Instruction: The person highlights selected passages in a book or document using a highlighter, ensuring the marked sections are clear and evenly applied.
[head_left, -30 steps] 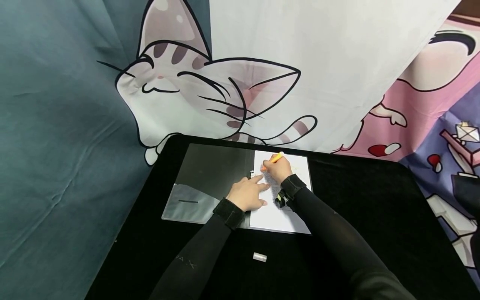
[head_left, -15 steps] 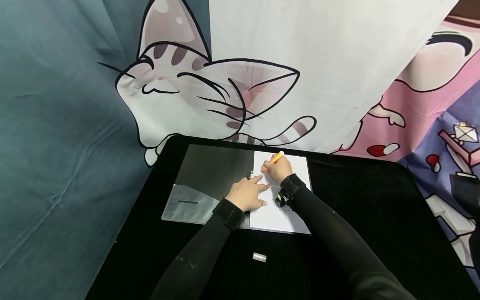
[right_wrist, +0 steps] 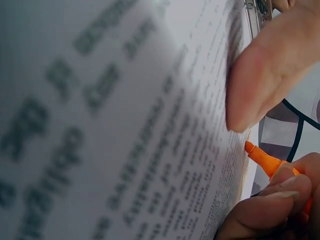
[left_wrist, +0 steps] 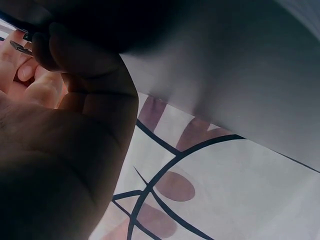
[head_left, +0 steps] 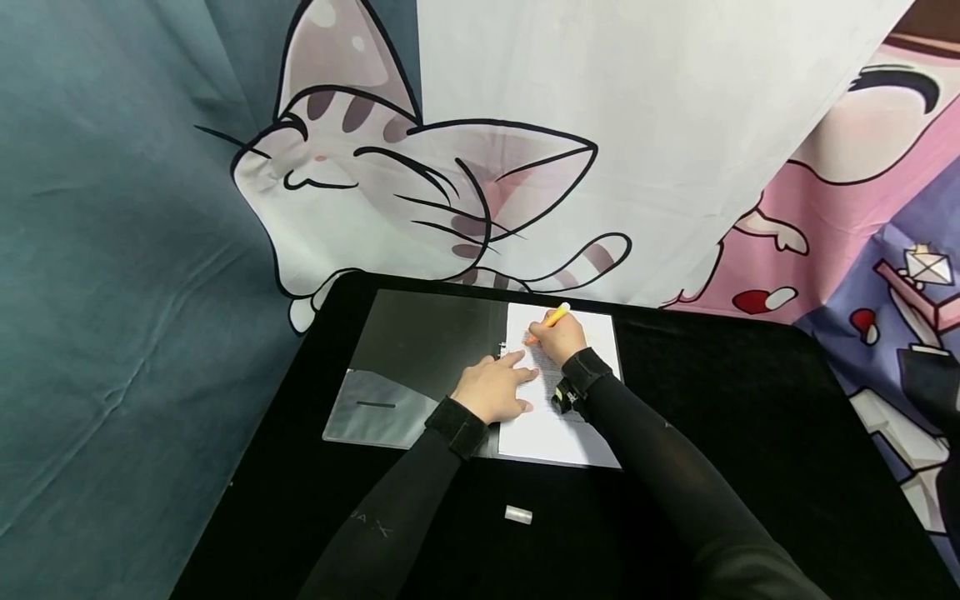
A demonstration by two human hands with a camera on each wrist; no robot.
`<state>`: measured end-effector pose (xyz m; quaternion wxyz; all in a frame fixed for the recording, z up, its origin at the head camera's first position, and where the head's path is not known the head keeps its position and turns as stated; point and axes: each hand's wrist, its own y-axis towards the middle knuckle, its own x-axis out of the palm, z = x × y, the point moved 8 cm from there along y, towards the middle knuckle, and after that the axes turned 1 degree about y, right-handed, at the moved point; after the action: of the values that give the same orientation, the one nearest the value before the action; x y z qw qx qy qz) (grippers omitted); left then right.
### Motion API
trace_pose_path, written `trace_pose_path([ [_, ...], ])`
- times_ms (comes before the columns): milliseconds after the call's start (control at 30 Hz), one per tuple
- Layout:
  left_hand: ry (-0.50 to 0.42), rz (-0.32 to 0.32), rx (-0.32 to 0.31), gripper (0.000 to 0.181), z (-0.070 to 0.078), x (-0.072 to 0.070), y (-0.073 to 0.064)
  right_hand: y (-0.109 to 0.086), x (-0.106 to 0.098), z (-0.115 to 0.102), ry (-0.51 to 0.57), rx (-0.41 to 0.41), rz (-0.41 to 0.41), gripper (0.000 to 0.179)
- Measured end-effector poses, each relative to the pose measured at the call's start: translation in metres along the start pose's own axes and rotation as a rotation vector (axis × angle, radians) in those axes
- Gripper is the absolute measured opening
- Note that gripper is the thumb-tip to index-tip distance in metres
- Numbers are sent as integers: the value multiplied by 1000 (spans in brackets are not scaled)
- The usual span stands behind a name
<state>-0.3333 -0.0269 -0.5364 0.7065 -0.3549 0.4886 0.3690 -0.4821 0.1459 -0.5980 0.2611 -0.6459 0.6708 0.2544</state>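
A folder (head_left: 438,329) lies open on the black-covered table, with white printed sheets (head_left: 558,442) on its right half. The left hand (head_left: 491,390) rests, fingers spread, at the inner edge of the sheets, close to the folder's spine. Pinched in the right hand (head_left: 562,340) is an orange highlighter (head_left: 557,315), slanted, its tip down at the upper lines of print. Seen from the right wrist, the orange highlighter (right_wrist: 267,162) meets the page beside a left-hand finger (right_wrist: 260,75). The left wrist view shows the left hand (left_wrist: 70,130) in shadow.
A small whitish cap (head_left: 518,515) lies on the black table cover (head_left: 735,417) in front of the folder. The folder's left half has a translucent pocket (head_left: 382,408). Behind the table hangs a curtain (head_left: 660,167) printed with cartoon animals.
The right hand with the highlighter has shifted slightly to the right along the page. The left hand stays in place.
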Motion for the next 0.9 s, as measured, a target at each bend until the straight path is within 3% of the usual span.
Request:
trace_pose_path([
  [233, -5, -1, 7, 61, 1, 0, -1, 0, 1, 6, 16, 36, -16, 29],
  [433, -3, 6, 10, 60, -1, 1, 0, 4, 0, 5, 11, 18, -32, 31],
  [900, -1, 5, 5, 61, -1, 2, 1, -2, -7, 1, -33, 5, 13, 31],
])
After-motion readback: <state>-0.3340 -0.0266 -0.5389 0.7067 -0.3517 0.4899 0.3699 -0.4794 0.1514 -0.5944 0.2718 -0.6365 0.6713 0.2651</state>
